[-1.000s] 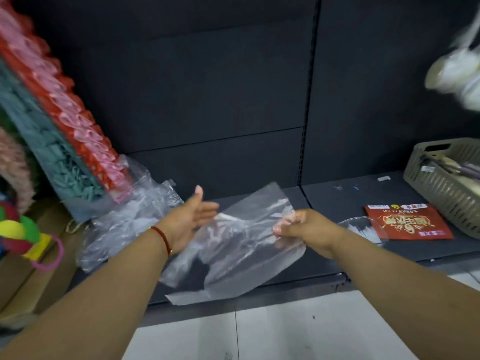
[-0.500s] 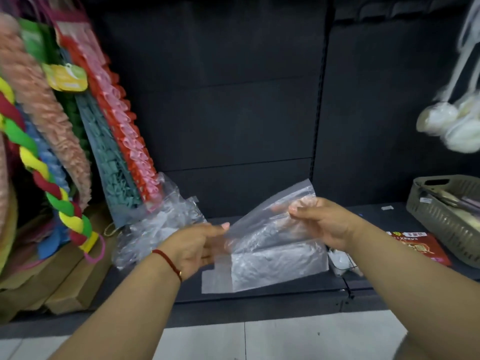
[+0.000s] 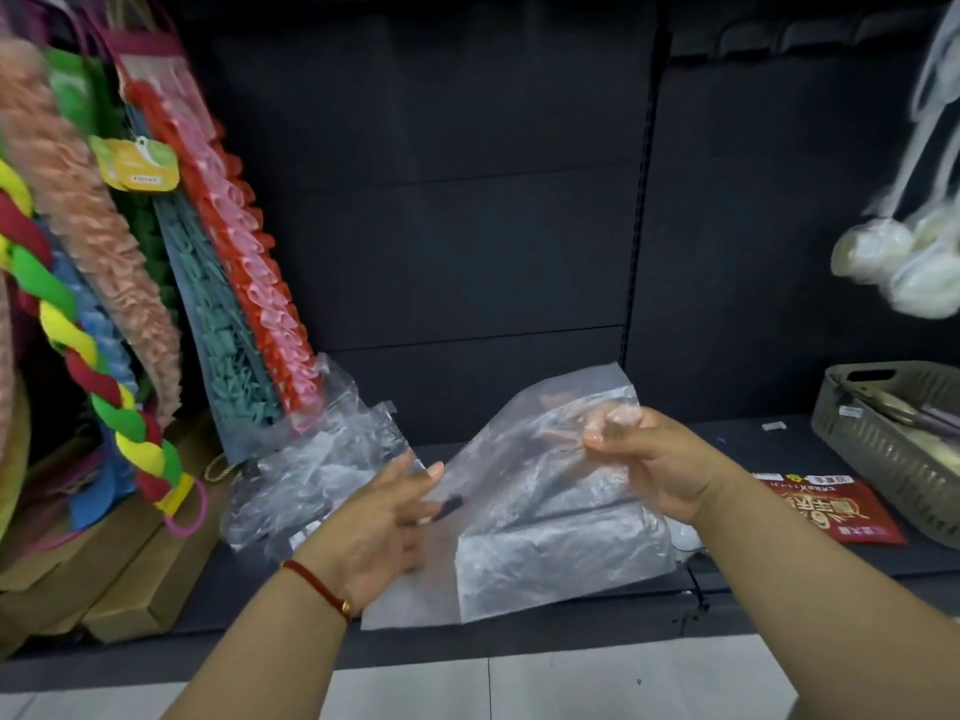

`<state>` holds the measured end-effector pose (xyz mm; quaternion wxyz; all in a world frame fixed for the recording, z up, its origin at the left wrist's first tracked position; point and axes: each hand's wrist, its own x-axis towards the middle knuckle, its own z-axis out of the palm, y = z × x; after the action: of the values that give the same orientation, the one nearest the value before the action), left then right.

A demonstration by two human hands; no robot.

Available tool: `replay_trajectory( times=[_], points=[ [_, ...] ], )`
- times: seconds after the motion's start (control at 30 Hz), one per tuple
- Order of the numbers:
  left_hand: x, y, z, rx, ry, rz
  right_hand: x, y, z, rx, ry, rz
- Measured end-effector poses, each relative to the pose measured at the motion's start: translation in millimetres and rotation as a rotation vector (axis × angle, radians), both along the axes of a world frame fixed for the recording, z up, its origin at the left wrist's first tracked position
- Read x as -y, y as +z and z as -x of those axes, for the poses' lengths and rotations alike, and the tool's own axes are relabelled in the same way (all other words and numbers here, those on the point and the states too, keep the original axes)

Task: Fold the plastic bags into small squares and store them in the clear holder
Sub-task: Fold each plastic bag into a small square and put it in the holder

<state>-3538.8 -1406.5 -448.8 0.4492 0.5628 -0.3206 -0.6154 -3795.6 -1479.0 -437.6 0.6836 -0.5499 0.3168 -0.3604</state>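
Right hand (image 3: 660, 470): fingers curled, pinching upper corner of clear plastic bag (image 3: 550, 517), fingertips behind the film
Left hand (image 3: 382, 517): red cord at wrist, fingers loosely extended at bag's left edge; whether gripping or only touching cannot be told
Bag held up between both hands, partly folded, lower edge hanging in front of dark shelf (image 3: 779, 558)
Left of it, heap of crumpled clear bags (image 3: 311, 475) on shelf beneath hanging coloured trims (image 3: 244, 262)
Right: red packet (image 3: 831, 511), woven basket (image 3: 893, 449)
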Motion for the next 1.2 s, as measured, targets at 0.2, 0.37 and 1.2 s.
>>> replay_trajectory(
  times=[0.2,0.37,1.2],
  points=[
    [4,-16,0,-0.459,-0.072,-0.112,6,-8,-6,-0.021,0.040,0.017],
    [12,-25,-10,-0.098,0.210,0.224,9,-10,-7,-0.100,-0.143,0.032],
    [8,-18,-37,0.664,0.228,0.482,12,-23,-19,-0.515,-0.492,0.456]
  ],
)
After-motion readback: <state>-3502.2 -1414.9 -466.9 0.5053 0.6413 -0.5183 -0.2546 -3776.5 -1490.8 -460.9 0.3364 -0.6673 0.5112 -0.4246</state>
